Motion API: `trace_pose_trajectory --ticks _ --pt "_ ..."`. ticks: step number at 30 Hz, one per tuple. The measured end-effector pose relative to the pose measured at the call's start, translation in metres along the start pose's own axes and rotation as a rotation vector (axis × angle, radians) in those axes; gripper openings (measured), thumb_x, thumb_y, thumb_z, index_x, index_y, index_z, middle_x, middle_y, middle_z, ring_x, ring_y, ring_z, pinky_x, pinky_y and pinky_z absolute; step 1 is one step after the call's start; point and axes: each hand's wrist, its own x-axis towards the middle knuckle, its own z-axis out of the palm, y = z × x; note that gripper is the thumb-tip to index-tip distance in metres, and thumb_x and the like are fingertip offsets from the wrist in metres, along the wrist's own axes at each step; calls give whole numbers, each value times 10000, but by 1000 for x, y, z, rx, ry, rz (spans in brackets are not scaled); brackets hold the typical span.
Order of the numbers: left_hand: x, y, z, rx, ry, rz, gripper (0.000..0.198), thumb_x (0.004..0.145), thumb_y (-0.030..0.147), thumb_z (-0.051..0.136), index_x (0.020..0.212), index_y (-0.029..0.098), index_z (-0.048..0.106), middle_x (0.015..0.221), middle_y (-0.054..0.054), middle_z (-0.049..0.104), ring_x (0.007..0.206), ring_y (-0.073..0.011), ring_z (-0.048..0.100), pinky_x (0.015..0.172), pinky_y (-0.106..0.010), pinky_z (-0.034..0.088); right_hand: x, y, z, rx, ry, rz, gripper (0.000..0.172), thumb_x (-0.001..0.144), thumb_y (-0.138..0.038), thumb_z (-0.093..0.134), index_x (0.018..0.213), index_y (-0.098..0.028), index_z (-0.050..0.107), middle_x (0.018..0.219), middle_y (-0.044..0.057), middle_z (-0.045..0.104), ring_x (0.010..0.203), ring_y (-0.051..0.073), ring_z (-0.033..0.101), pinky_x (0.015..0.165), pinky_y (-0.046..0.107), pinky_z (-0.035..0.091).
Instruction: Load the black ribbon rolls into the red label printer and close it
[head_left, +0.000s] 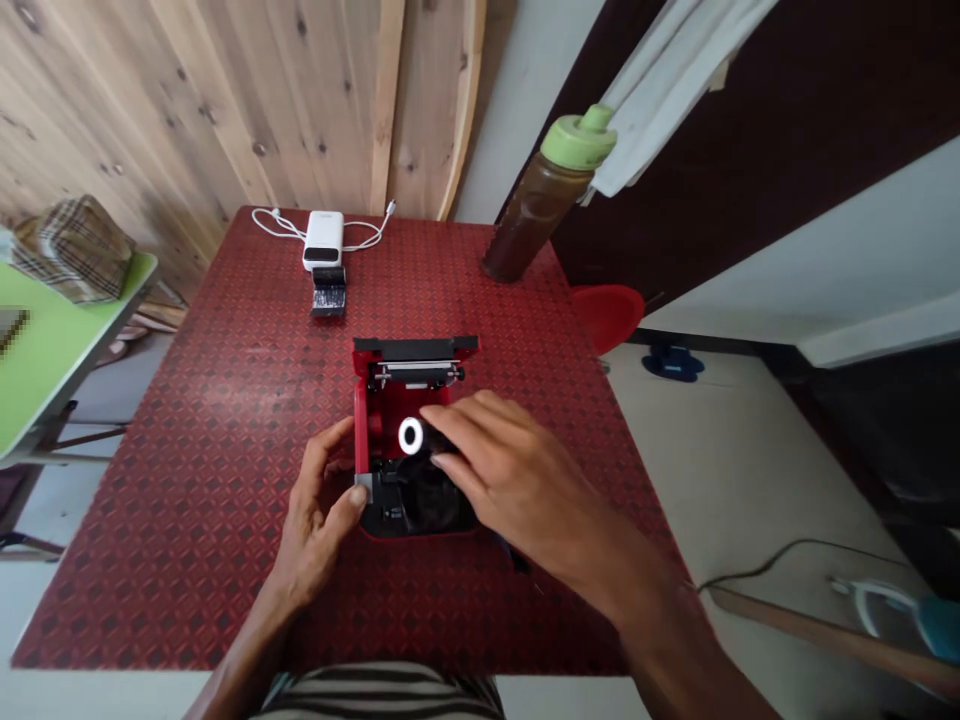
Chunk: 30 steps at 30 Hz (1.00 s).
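A small red and black printer-like device [390, 400] lies in the middle of the red patterned table [225, 420] with its lid swung open toward the far side. My left hand [322, 500] grips the device's left side, thumb pressed on a grey tab at its front corner. My right hand [502, 470] reaches over the open compartment and pinches a small white paper roll [411, 436] between its fingertips, just above the black cavity. The device's right side is hidden under this hand.
A white power bank [323, 238] with a white cable and a small black item [328, 291] lie at the table's far end. A brown bottle with a green cap [547, 195] stands at the far right corner. A green table [52, 340] is on the left, a red stool [609, 312] beyond the right edge.
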Motion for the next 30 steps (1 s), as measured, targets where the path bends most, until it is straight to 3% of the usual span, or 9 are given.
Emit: trace_pose_trajectory --ticks 4,9,12,15,19,23,27,30 --pt "0 1 -1 11 -9 13 632 1040 538 660 1611 298 539 1611 -121 586 1432 -362 606 1198 -547 484 22 -12 35 -223 -125 -3 256 973 22 629 1096 -171 744 1013 112 796 906 273 709 807 410 591" --pt "0 -2 -2 10 -16 -13 637 1042 524 668 1622 301 525 1604 -128 589 1449 -367 591 1238 -577 438 41 -13 33 -185 -275 96 247 1009 16 591 1004 -171 751 1008 111 810 986 261 736 829 365 563" --pt "-1 -3 -3 3 -18 -20 648 1038 522 674 1626 296 520 1599 -140 591 1456 -379 587 1252 -605 416 51 -10 32 -129 -405 164 241 1014 0 596 1007 -170 767 1008 112 818 941 256 759 793 355 552" --pt "-1 -2 -4 2 -16 -27 650 1034 524 676 1626 303 523 1578 -139 604 1426 -376 610 1231 -600 441 55 -7 36 -98 -452 172 259 1032 -15 572 991 -171 774 990 118 812 894 249 763 767 354 550" --pt "-1 -2 -3 -5 -6 -40 671 1008 538 702 1616 302 544 1556 -140 627 1401 -376 629 1211 -584 471 53 -2 45 -62 -446 163 284 1018 5 554 1021 -183 767 1026 108 816 880 241 772 760 351 570" --pt "-1 -1 -3 -2 -5 -40 655 1021 538 686 1618 311 542 1564 -133 625 1406 -374 628 1204 -581 478 44 4 48 29 -391 142 341 990 60 516 1106 -158 751 1098 115 815 1035 264 789 899 391 630" --pt "-1 6 -5 -4 -14 -53 626 1015 542 702 1587 317 582 1551 -124 644 1398 -378 641 1194 -579 496 26 11 37 172 -217 53 491 994 84 452 1298 -185 728 1348 120 782 1313 246 723 1129 440 605" --pt "4 15 -9 7 -11 -73 610 1006 571 705 1545 296 628 1542 -135 664 1396 -392 650 1192 -598 500 13 14 24 247 -145 -77 595 965 103 482 1384 -240 729 1385 69 789 1325 209 723 1176 435 596"
